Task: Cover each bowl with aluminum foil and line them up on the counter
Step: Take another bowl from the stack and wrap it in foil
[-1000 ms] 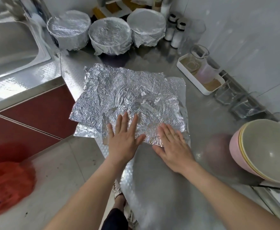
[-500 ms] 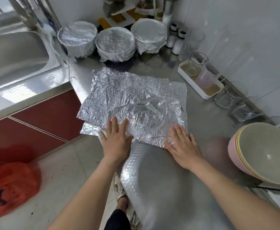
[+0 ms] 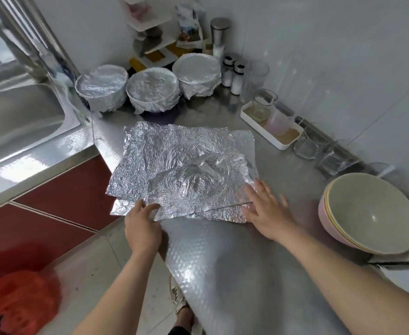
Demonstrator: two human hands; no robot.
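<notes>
Foil (image 3: 181, 165): lay crumpled on table (image 3: 247, 274).
Left hand (image 3: 142, 226): curled at foil's near edge, grip unclear.
Right hand (image 3: 266, 209): lay flat, fingers spread, on foil.
Covered bowls (image 3: 150, 90): stood behind.

Crinkled foil sheets (image 3: 181, 165) gleam bright silver, rough with creases. The steel worktop (image 3: 223, 274) shows a dimpled, embossed sheen on the near side. Far back, covered bowls (image 3: 150, 90) wear the same wrinkled foil. Right, the stacked bowls (image 3: 368, 213) look smooth and matt. Left, the sink (image 3: 17, 117) shines polished metal.
</notes>
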